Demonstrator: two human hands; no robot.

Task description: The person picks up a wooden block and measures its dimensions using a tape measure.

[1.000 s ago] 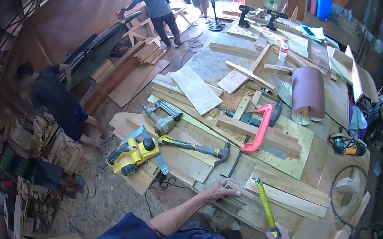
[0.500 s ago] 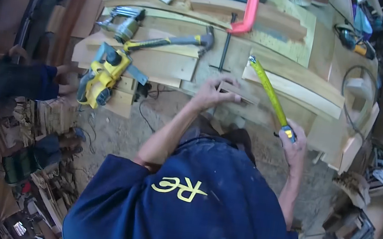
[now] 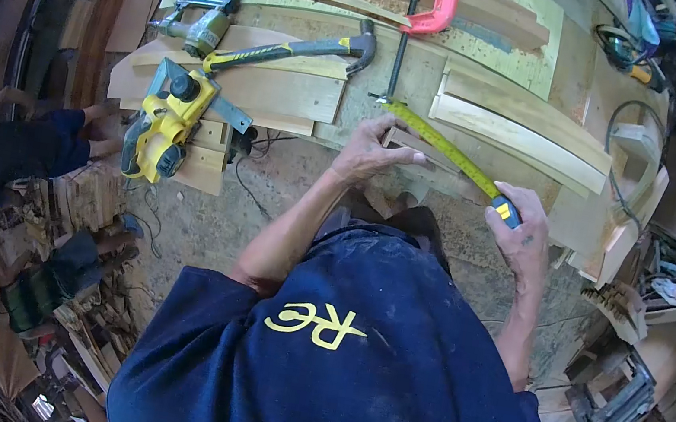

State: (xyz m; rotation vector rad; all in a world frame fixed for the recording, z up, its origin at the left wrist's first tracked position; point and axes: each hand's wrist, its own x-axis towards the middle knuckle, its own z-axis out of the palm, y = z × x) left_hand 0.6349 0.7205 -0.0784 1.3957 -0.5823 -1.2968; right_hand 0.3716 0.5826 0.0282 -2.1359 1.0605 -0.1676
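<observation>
My right hand (image 3: 521,224) is closed around a tape measure (image 3: 504,210), whose yellow blade (image 3: 443,150) runs out to the left. The hooked end of the blade lies by the fingertips of my left hand (image 3: 369,150). That hand grips the left end of a short wooden piece (image 3: 438,157) at the bench's near edge, fingers on the far side and thumb on the near side. The blade passes above the wood and partly covers it. Just beyond my left hand, the black screw of a red clamp (image 3: 445,4) points toward me.
On the left of the bench lie a hammer (image 3: 292,49), a yellow power planer (image 3: 167,126) and a nail gun (image 3: 199,26). Curved wooden boards (image 3: 516,128) rest on the right. A cable (image 3: 241,183) hangs to the floor. Another person (image 3: 33,144) is at far left.
The tape's hooked end has come down and left, from above the boards to beside my left fingertips. My right hand has shifted slightly up, and the view has moved a little.
</observation>
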